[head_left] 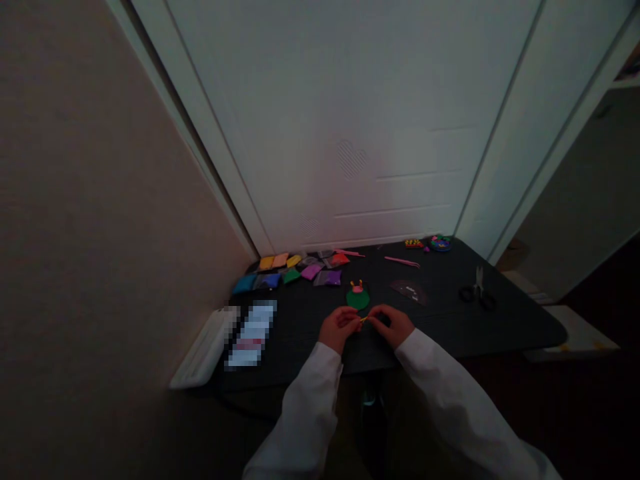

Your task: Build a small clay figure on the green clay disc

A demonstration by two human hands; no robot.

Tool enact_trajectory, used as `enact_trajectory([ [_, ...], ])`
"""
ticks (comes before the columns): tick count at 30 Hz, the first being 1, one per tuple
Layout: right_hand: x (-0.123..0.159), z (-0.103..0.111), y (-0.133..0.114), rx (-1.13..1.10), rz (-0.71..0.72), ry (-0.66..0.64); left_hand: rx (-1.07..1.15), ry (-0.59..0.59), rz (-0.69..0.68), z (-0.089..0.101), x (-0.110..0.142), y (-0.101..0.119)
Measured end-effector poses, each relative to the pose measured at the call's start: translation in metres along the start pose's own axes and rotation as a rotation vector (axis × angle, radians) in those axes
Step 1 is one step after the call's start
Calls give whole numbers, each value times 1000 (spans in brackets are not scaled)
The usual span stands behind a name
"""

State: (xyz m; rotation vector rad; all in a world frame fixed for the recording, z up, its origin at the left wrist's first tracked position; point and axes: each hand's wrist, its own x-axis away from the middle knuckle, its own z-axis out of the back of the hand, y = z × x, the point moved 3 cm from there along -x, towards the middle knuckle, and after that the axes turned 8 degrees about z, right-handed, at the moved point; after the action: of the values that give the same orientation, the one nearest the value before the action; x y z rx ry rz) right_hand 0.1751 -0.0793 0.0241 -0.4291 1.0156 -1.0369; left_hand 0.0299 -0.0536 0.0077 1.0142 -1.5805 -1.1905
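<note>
A thin yellow strip (364,319), which looks like modelling clay, spans the gap between my hands. My left hand (339,329) pinches one end of it, and something small and reddish shows at those fingertips, too small to make out. At the other end, the thumb and fingers of my right hand (394,325) are closed on the strip. Just beyond my fingertips lies a green disc (358,300) with a small pink piece (357,289) at its far edge and two short orange-yellow stalks rising from it.
Several bags of coloured clay (311,271) lie at the back left. A blurred-out phone (253,333) and a white object (207,350) are at the left. Pink tools (403,261), a clear sheet (410,291), scissors (479,292) and a colourful round piece (441,243) are rightward.
</note>
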Motion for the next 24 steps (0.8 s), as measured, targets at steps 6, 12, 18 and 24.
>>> enact_trajectory([
  [6,-3,-1,3,-17,-41,70,10,-11,1,0,-1,0],
  [12,-3,-12,-5,-71,-17,70,17,54,3,3,-1,0],
  [18,-1,-15,-4,-96,-11,61,39,49,-1,4,-2,0],
  [24,-3,-12,-7,-126,33,9,89,34,24,3,-1,-1],
])
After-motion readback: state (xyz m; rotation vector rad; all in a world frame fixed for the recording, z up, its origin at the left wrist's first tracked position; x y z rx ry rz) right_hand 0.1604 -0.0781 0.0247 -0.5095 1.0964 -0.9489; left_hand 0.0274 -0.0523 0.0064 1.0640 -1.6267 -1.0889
